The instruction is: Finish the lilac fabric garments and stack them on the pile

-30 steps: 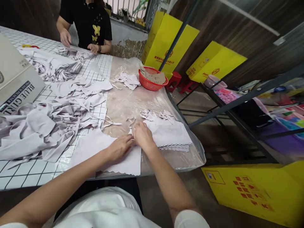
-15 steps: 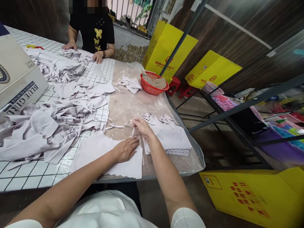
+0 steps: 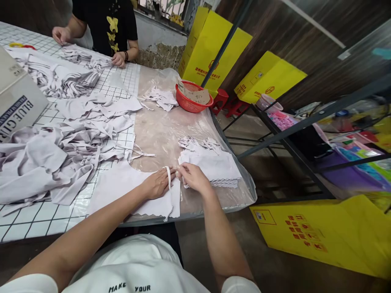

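Nearest, below the white shirt's chest, a pale fabric panel [image 3: 114, 188] with a scalloped hem lies spread at the table's near edge, partly on a clear plastic sheet [image 3: 159, 130]. The left hand [image 3: 157, 184] rests flat on it, fingers stretched out and together, with a narrow strap [image 3: 170, 185] draped across their backs and hanging down to the hem. The right hand [image 3: 194, 178] meets those fingertips at the panel's upper corner, its fingers curled toward the thumb; whether they pinch cloth there cannot be told. Just beside, to the right, a squared stack [image 3: 212, 169] of similar scalloped panels has its straps [image 3: 195, 143] bunched at the far end, so these pieces look done. The panel in hand seems part-way: flat, but its strap not yet gathered with the rest. To the left, a large loose heap [image 3: 39, 156] of crumpled pieces appears left to sort. Farther off lie a small pile of scraps [image 3: 161, 97] and a red basket [image 3: 193, 105] holding a piece of cardboard [image 3: 197, 96]. Beyond the layered pile [image 3: 65, 81], a co-worker [image 3: 105, 30] in black stands or sits at the table's far side, hands near more fabric [image 3: 75, 55].
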Demonstrator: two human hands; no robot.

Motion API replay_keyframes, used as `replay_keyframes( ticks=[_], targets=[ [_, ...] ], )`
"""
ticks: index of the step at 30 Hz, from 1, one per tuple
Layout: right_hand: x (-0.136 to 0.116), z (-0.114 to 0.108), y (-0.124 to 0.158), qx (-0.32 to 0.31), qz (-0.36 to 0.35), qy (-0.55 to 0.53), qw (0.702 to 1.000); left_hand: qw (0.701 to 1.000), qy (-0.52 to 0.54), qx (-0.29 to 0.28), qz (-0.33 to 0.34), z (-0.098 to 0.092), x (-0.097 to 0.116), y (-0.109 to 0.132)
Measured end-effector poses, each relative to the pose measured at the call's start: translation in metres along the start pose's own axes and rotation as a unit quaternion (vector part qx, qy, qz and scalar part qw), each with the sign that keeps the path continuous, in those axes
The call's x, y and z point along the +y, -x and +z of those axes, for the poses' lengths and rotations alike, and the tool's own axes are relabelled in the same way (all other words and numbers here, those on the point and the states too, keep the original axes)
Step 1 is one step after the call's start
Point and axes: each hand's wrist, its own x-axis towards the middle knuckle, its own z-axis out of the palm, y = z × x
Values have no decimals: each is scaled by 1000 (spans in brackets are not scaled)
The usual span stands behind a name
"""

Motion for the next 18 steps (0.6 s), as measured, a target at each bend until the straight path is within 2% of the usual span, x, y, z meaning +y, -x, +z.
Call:
replay_keyframes(
  ticks=[4, 8, 13, 15, 18],
  targets=[
    [-4, 22, -32, 17, 52, 175, 983, 1000, -18, -5, 3, -2, 0, 1],
    [-10, 32, -39, 5, 90, 222, 971, 1000, -15, -11, -1, -3, -1, 1],
    [-3, 40, -17, 24, 80, 148, 985, 1000, 22, -5, -6, -5, -1, -2],
    [4, 45, -8, 40, 100, 77, 991, 999, 32, -9, -4, -7, -1, -3],
    [14, 55, 1, 31, 138, -61, 988, 999, 31, -18, -9, -9, 0, -3]
  ],
)
